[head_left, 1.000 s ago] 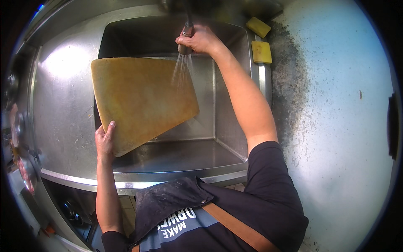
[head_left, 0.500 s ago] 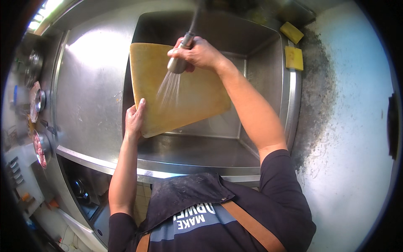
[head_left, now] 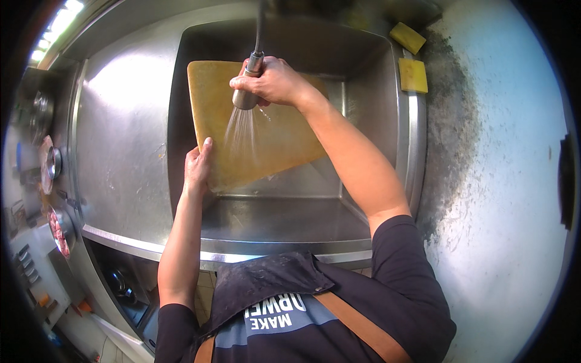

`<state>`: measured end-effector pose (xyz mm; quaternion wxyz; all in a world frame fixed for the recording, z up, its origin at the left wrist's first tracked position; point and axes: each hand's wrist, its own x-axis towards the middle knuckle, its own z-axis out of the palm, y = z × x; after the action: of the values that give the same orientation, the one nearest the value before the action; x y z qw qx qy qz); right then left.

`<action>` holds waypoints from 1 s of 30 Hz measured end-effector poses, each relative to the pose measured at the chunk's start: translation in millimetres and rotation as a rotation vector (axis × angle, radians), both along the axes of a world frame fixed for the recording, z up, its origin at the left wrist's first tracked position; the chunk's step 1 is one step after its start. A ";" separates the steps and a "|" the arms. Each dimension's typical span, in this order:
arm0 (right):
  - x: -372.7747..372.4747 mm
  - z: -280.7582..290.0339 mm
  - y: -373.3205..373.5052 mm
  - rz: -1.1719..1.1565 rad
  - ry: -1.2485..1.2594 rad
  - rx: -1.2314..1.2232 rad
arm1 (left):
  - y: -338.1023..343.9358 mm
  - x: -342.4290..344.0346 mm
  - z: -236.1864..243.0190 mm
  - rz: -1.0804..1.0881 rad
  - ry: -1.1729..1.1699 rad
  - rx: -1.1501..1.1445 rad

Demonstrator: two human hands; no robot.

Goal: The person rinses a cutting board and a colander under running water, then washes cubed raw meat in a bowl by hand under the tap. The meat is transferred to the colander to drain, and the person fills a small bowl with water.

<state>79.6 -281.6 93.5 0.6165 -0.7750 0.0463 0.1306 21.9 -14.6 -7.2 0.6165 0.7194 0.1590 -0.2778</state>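
Note:
A yellowish cutting board (head_left: 281,142) is tilted inside a deep steel sink (head_left: 272,221). My left hand (head_left: 198,164) grips its left edge near the lower corner, thumb on the upper face and fingers hidden behind. My right hand (head_left: 275,81) is closed round a metal spray nozzle (head_left: 245,98) over the upper part of the board. Several thin jets of water run from the nozzle down onto the board's face. A hose rises from the nozzle toward the far edge of the view.
Two yellow sponges, a far one (head_left: 407,37) and a nearer one (head_left: 413,75), lie at the sink's right rim beside a stained wall (head_left: 484,151). To the left is a steel drainboard (head_left: 124,139). Beyond it stands a bowl of pinkish pieces (head_left: 60,232).
The nozzle and my right hand have shifted slightly left, with the jets pointing more straight down. The board stays in my left hand and its right side has moved a little left.

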 end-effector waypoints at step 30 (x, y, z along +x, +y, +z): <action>6.2 -77.4 2.0 -0.505 -0.448 -0.013 | 37.3 -75.4 -32.7 -0.123 -0.065 0.013</action>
<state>85.8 -279.6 16.1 0.6194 -0.7524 0.1009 -0.2000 -53.4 22.7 -40.0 0.5983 0.7405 0.0963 -0.2906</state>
